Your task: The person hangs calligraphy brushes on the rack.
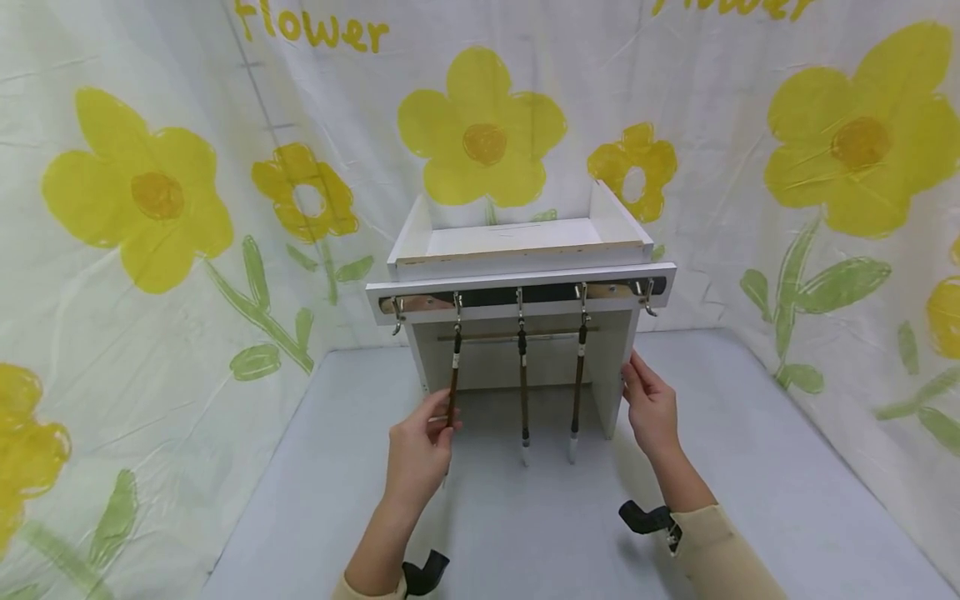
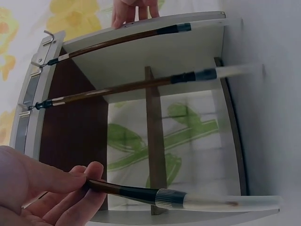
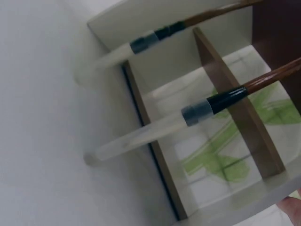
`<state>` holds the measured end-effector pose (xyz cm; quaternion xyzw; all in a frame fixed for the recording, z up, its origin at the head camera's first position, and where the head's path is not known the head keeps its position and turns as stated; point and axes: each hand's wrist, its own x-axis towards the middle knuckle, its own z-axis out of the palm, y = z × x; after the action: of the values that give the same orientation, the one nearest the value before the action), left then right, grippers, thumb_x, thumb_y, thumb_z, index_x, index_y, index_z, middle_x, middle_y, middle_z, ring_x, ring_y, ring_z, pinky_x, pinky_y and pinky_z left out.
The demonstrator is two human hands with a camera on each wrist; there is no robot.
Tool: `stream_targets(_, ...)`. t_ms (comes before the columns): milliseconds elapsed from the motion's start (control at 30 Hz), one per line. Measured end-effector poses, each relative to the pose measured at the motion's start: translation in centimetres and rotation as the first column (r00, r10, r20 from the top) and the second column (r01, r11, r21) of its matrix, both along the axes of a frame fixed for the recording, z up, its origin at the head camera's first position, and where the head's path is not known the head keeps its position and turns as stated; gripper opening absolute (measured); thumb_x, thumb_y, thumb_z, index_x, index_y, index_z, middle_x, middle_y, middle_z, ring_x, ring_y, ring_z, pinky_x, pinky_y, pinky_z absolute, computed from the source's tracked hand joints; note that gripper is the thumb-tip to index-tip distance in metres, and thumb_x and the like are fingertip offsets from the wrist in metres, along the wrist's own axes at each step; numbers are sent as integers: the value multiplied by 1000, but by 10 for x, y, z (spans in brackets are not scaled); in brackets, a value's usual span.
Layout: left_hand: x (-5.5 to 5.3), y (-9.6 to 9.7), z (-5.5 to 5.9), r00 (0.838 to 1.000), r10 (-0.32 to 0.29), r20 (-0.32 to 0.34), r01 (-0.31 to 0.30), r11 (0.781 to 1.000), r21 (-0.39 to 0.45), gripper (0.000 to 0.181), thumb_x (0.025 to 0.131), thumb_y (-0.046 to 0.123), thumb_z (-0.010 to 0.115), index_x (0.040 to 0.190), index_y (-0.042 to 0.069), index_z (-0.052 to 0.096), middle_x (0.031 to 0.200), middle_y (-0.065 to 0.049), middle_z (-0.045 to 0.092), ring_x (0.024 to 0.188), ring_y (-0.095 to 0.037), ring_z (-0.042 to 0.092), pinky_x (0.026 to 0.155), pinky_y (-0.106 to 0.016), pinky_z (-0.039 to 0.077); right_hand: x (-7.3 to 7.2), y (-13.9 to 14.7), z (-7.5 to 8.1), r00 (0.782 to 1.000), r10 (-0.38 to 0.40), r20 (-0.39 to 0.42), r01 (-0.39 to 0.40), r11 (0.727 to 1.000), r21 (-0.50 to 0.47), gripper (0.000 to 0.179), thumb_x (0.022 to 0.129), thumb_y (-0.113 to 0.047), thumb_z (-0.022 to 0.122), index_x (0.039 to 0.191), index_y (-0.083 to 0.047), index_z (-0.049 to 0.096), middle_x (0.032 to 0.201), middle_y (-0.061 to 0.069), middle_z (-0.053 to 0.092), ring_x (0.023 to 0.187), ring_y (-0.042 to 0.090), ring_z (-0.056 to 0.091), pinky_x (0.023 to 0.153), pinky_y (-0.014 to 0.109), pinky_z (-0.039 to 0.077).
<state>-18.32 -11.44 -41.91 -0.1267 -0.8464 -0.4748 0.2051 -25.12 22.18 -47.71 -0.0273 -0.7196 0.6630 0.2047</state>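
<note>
My left hand (image 1: 420,454) pinches the brown handle of the leftmost calligraphy brush (image 1: 453,367) between thumb and fingers. That brush hangs from a hook; in the left wrist view, a clear cap (image 2: 225,201) covers its tip. Two more capped brushes, the middle one (image 1: 523,383) and the right one (image 1: 579,379), hang beside it from the hook rail (image 1: 487,310) of a small white shelf (image 1: 619,400). My right hand (image 1: 651,412) rests its fingers against the outside of the shelf's right panel; just a bit of its fingers (image 3: 292,209) shows in the right wrist view.
The shelf stands on a pale table (image 1: 322,467), with an open tray-like top (image 1: 517,237). Bare hooks, the left one (image 1: 397,317) and the right one (image 1: 648,298), flank the brushes. A cloth (image 1: 337,108) painted with yellow flowers hangs behind and at both sides.
</note>
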Motion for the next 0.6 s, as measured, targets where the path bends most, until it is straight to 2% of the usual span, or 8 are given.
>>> stream_targets(133, -4, 1, -4, 1000, -10, -9, 11, 1000, 22, 53, 84, -20, 66, 131, 4, 63, 104, -13, 74, 89, -23, 77, 77, -32, 63, -1, 0, 0, 1000, 1, -1, -1, 1000, -1, 54, 104, -42, 53, 152, -20, 46, 155, 2, 47, 139, 24, 50, 102, 29, 48)
stream_targets(300, -14, 3, -13, 999, -39, -31, 41, 996, 84, 51, 83, -22, 66, 129, 1, 63, 104, -17, 74, 89, -26, 76, 79, -30, 62, -1, 0, 0, 1000, -1, 0, 1, 1000, 0, 53, 104, -42, 53, 152, -21, 47, 155, 2, 47, 138, 24, 51, 102, 30, 48)
stream_targets(433, -23, 6, -22, 995, -50, -83, 59, 992, 113, 48, 82, -23, 67, 125, -2, 63, 103, -18, 74, 90, -28, 76, 79, -28, 62, -1, 0, -2, 1000, 2, 1, -2, 1000, 0, 53, 104, -42, 54, 152, -21, 47, 155, 1, 48, 139, 24, 50, 102, 30, 48)
stream_targets(600, -33, 14, -32, 985, -74, -156, 93, 988, 119, 44, 81, -22, 67, 121, -3, 64, 101, -19, 74, 92, -31, 75, 79, -30, 62, -1, 1, -4, 1000, 1, -22, -1, 1000, -6, 53, 104, -41, 54, 151, -18, 47, 154, 3, 49, 138, 25, 51, 99, 23, 49)
